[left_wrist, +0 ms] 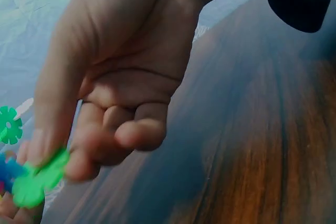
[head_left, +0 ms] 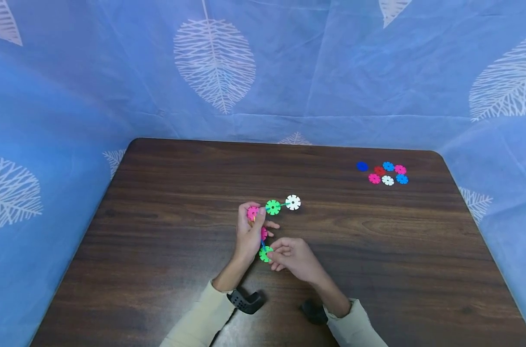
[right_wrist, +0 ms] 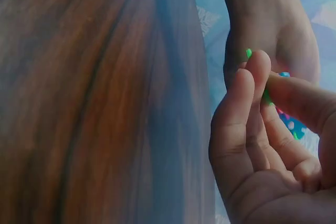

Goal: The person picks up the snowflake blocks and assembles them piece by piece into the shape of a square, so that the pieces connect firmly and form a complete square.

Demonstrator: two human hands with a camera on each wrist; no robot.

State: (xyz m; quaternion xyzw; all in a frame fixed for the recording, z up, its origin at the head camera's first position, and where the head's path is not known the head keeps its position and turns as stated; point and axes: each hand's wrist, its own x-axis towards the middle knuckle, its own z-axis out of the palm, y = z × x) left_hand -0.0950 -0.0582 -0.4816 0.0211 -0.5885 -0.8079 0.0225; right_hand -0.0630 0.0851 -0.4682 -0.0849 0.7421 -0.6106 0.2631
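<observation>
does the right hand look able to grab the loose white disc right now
Probably not: the right hand is pinching a green disc, though nothing stands between it and the white disc.

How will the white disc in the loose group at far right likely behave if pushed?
The white disc lies flat, so it will probably slide, not roll. Its notched rim might catch the pink disc to its left. It's likely light: the similarly shaped green disc in the right hand looks thin edge-on.

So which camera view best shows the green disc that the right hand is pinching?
The head view: the green disc shows most of its notched face. Left wrist: larger, but blurred and partly under the thumb. Right wrist: only green slivers around the fingertips.
</observation>
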